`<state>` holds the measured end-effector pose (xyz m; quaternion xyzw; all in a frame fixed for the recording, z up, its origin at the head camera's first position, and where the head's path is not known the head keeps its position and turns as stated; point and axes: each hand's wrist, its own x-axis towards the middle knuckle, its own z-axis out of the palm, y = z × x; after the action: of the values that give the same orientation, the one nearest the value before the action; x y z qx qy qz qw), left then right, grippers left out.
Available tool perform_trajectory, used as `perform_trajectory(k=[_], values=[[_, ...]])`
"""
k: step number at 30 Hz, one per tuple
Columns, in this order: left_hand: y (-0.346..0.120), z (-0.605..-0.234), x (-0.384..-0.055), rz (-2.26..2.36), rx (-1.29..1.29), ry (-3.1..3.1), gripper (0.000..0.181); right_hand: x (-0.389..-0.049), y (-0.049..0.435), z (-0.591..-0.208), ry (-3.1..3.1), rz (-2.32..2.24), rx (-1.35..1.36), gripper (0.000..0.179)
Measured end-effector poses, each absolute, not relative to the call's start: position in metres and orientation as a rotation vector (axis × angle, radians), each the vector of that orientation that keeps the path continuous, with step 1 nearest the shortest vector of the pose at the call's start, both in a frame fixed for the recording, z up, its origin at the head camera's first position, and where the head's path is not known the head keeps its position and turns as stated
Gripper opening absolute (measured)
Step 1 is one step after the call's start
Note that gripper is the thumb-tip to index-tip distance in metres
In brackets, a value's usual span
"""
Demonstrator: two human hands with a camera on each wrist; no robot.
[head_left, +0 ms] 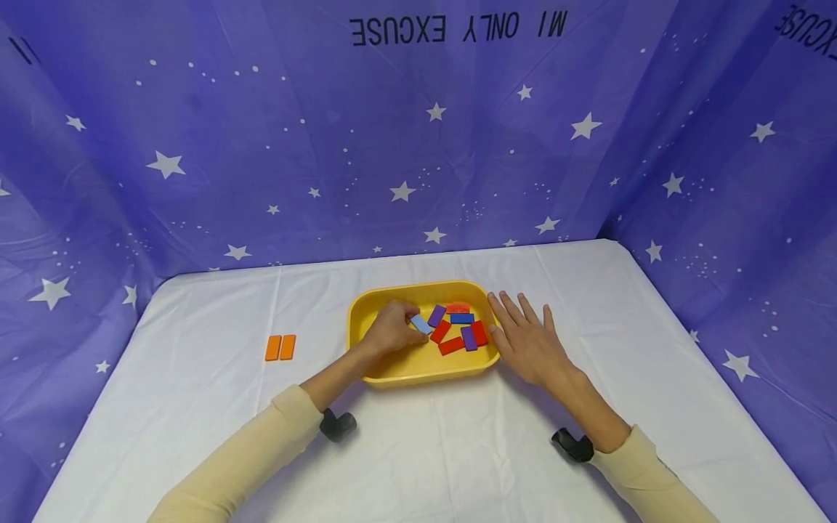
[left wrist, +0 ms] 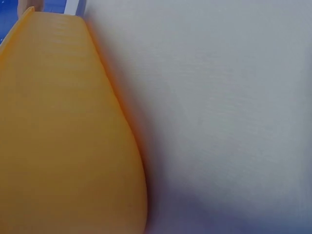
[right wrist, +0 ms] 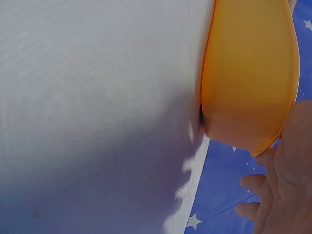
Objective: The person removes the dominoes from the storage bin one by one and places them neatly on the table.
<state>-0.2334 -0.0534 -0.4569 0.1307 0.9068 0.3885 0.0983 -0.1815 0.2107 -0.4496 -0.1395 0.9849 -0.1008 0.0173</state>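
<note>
A yellow tray [head_left: 418, 376] stands on the white-covered table. My left hand [head_left: 392, 330] reaches into it and pinches a light blue block [head_left: 421, 324] between thumb and fingers. To the right of that block lie loose red blocks [head_left: 452, 346], purple blocks [head_left: 437, 315], a dark blue block [head_left: 462, 319] and a red-orange block [head_left: 458, 308]. With fingers spread and straight, my right hand [head_left: 532, 351] rests against the tray's right end; in the right wrist view its fingers touch the rim. The left wrist view shows the tray's outer wall [left wrist: 73, 126], which hides the left hand.
Two orange blocks [head_left: 280, 348] lie side by side on the white tablecloth [head_left: 196, 407], left of the tray. A purple curtain [head_left: 366, 131] with white stars hangs behind the table and along both sides. Each wrist carries a small black camera [head_left: 338, 426].
</note>
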Motion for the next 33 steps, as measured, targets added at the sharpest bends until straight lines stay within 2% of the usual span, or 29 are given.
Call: perform_trajectory(k=[4, 9, 17, 33], values=[[-0.051, -0.456, -0.233, 1.121, 0.391, 2.705, 0.026, -0.182, 0.212, -0.450, 3.059, -0.318, -0.433, 0.064], [-0.050, -0.453, -0.232, 1.094, 0.342, 2.711, 0.048, -0.182, 0.213, -0.450, 3.056, -0.333, -0.427, 0.064], [-0.051, -0.450, -0.234, 1.111, 0.346, 2.676, 0.044, -0.184, 0.212, -0.452, 3.064, -0.339, -0.423, 0.064], [-0.058, -0.441, -0.228, 1.187, 0.327, 2.627, 0.051, -0.183, 0.212, -0.453, 3.073, -0.325, -0.431, 0.064]])
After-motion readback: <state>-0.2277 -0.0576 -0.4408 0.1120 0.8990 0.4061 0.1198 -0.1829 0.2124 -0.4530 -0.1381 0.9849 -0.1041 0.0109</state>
